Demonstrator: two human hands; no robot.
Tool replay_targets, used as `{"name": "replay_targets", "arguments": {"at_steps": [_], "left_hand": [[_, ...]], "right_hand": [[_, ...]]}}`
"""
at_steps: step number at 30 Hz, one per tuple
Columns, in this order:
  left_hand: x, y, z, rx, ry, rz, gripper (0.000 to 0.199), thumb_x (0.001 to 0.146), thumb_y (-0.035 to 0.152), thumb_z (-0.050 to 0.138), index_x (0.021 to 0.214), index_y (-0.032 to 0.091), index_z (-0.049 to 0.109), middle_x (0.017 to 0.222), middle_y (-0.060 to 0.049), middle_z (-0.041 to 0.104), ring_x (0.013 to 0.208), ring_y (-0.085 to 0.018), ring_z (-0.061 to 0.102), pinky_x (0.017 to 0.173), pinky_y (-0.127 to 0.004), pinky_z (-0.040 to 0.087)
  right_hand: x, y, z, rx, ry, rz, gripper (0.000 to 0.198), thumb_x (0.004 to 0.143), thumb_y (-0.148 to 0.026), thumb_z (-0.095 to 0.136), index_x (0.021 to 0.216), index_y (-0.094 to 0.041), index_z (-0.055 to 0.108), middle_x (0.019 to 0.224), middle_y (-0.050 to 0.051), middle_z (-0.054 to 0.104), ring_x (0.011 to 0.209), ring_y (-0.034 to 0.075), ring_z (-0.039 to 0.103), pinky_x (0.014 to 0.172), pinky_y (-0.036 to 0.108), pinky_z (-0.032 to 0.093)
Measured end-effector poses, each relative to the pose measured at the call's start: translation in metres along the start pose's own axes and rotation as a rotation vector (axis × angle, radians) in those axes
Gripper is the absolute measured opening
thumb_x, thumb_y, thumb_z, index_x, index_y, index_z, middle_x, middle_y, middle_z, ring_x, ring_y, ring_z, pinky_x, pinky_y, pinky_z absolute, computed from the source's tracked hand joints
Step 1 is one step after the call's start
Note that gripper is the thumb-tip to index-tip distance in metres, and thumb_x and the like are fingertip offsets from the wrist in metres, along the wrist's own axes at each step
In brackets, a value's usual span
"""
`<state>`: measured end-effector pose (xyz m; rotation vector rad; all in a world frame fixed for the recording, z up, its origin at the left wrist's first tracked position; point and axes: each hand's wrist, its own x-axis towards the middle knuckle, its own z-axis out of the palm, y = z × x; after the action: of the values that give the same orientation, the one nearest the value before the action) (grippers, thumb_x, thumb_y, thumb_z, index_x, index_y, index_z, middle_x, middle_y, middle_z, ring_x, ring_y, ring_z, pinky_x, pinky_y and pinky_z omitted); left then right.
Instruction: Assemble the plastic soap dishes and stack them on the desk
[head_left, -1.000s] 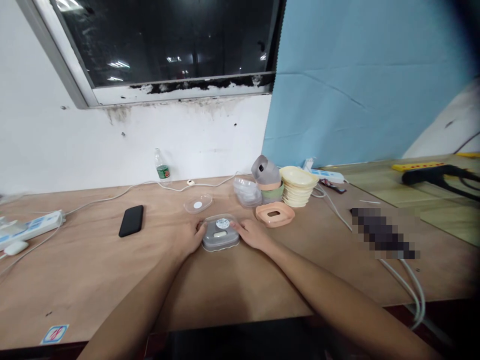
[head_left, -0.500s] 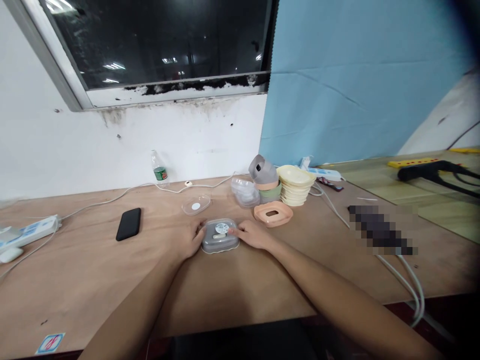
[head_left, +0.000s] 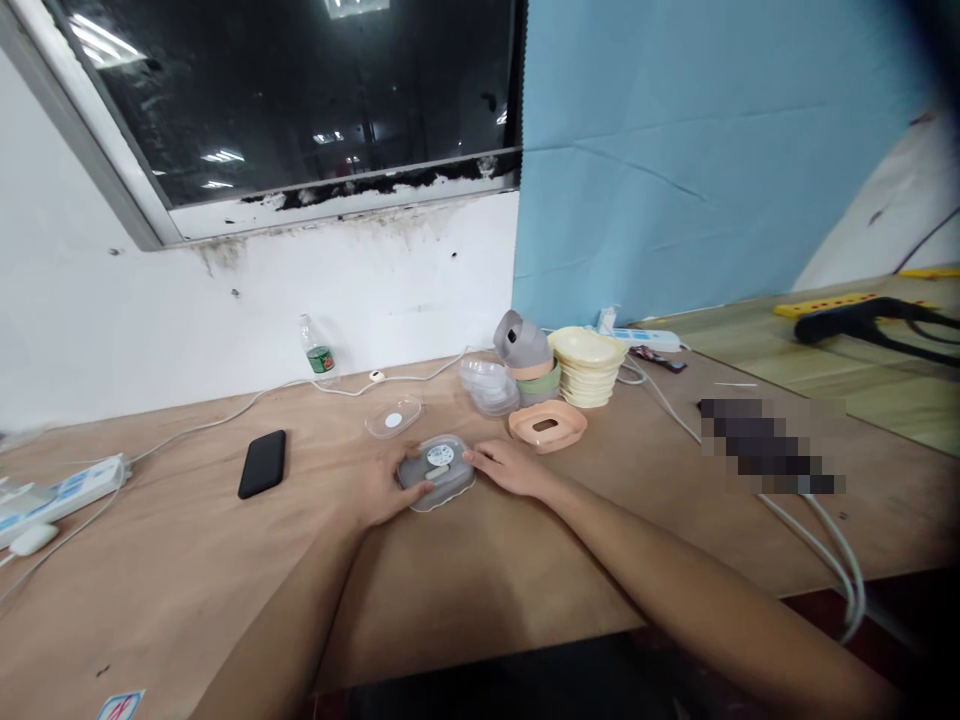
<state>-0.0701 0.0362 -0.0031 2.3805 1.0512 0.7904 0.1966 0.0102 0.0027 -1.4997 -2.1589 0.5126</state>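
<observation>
A grey plastic piece with a clear cover [head_left: 450, 484] lies on the table in front of me, with a round white sticker and a pale slot on top. My left hand [head_left: 384, 484] grips its left side, thumb laid over the top and fingers around the far left edge. At the right edge my right hand [head_left: 507, 466] holds it, thumb near the sticker; part of those fingers is hidden. Just beyond my right hand sits an orange slotted plastic piece [head_left: 570, 432]. Behind my left hand lies a loose clear cover [head_left: 407, 413] with a white sticker.
Clear covers [head_left: 487, 385], stacked grey and green bowl-like pieces [head_left: 541, 385] and a tall stack of cream pieces [head_left: 587, 370] stand at the back. A black phone [head_left: 262, 464], a bottle [head_left: 319, 350], power strips [head_left: 82, 492] and white cables [head_left: 667, 405] are around.
My left thumb has moved onto the top of the grey piece, and my right hand has shifted slightly at its right edge. The view has tilted a little.
</observation>
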Motion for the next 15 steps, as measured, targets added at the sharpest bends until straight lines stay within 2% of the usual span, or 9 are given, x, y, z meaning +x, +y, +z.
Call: {"name": "replay_targets", "arguments": {"at_steps": [5, 7, 10, 12, 15], "left_hand": [[0.003, -0.017, -0.026, -0.008, 0.005, -0.032, 0.052, 0.082, 0.045, 0.06, 0.128, 0.022, 0.054, 0.128, -0.011, 0.058, 0.115, -0.026, 0.056, 0.096, -0.043, 0.047], [0.002, -0.03, -0.042, 0.015, 0.039, -0.063, 0.044, 0.08, 0.044, 0.06, 0.117, 0.02, 0.063, 0.123, -0.011, 0.06, 0.113, -0.026, 0.057, 0.094, -0.04, 0.048], [-0.002, -0.052, -0.063, 0.072, 0.18, -0.267, 0.038, 0.079, 0.047, 0.056, 0.098, 0.017, 0.071, 0.099, -0.009, 0.069, 0.091, -0.024, 0.065, 0.083, -0.037, 0.052], [-0.006, -0.065, -0.074, 0.064, 0.265, -0.405, 0.038, 0.075, 0.051, 0.06, 0.086, 0.016, 0.072, 0.089, -0.008, 0.071, 0.084, -0.024, 0.065, 0.077, -0.034, 0.052], [-0.012, -0.085, -0.085, -0.084, 0.32, -0.588, 0.041, 0.068, 0.05, 0.068, 0.088, 0.014, 0.072, 0.083, -0.007, 0.072, 0.079, -0.023, 0.066, 0.068, -0.03, 0.052]], "right_hand": [[-0.003, -0.002, -0.003, 0.017, -0.042, -0.044, 0.042, 0.089, -0.057, 0.047, 0.081, -0.02, 0.066, 0.078, 0.002, 0.068, 0.068, 0.014, 0.057, 0.057, 0.023, 0.031], [-0.004, -0.001, -0.004, 0.036, -0.055, -0.047, 0.037, 0.088, -0.055, 0.05, 0.084, -0.021, 0.068, 0.083, 0.002, 0.069, 0.071, 0.015, 0.059, 0.058, 0.023, 0.034], [-0.005, -0.002, -0.005, 0.061, -0.055, -0.045, 0.035, 0.087, -0.053, 0.052, 0.085, -0.022, 0.068, 0.084, 0.003, 0.07, 0.072, 0.016, 0.06, 0.059, 0.024, 0.036], [-0.005, -0.002, -0.006, 0.061, -0.053, -0.05, 0.033, 0.087, -0.052, 0.053, 0.085, -0.022, 0.069, 0.083, 0.003, 0.07, 0.072, 0.016, 0.06, 0.059, 0.024, 0.036], [-0.006, -0.001, -0.006, 0.039, -0.055, -0.067, 0.033, 0.086, -0.051, 0.054, 0.086, -0.022, 0.069, 0.081, 0.003, 0.07, 0.071, 0.016, 0.06, 0.059, 0.024, 0.036]]}}
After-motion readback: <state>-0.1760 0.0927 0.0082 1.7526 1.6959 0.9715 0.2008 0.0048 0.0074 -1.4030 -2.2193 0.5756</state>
